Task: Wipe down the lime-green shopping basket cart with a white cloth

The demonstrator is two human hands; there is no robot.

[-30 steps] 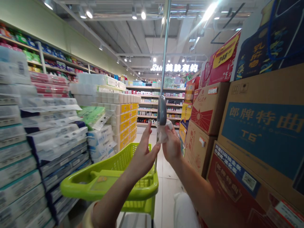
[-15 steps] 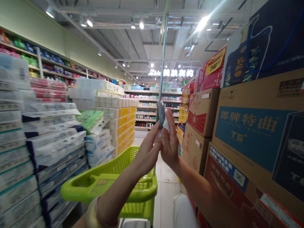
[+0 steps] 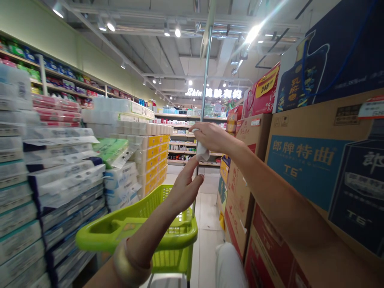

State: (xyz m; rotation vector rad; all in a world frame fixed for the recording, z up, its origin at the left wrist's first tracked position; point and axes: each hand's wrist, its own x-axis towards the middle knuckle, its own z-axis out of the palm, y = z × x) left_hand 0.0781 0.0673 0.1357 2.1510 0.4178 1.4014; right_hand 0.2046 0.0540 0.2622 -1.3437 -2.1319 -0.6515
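Note:
A thin metal pole (image 3: 207,72) rises past the green shopping basket cart (image 3: 163,240). My right hand (image 3: 211,136) bends over the pole from the right, back of the hand upward, its fingers closed on a white tissue-like wad (image 3: 203,153) against the pole. Most of the wad is hidden under that hand. The grey fitting on the pole is covered. Just below, my left hand (image 3: 183,186) has its index finger raised to the wad's lower end, with the thumb apart from it. Its other fingers are partly hidden. A gold bangle (image 3: 132,262) circles the left wrist.
Stacked tissue packs (image 3: 72,192) line the left side, with a green pack (image 3: 111,150) on top. Cardboard cartons (image 3: 303,160) rise close beside my right arm. A tiled aisle (image 3: 207,216) runs ahead to stocked shelves (image 3: 180,150). A white-clad knee (image 3: 229,266) shows below.
My right hand has turned from upright to palm-down and moved up over the pole with the white wad. The left hand has dropped slightly and come apart from the right.

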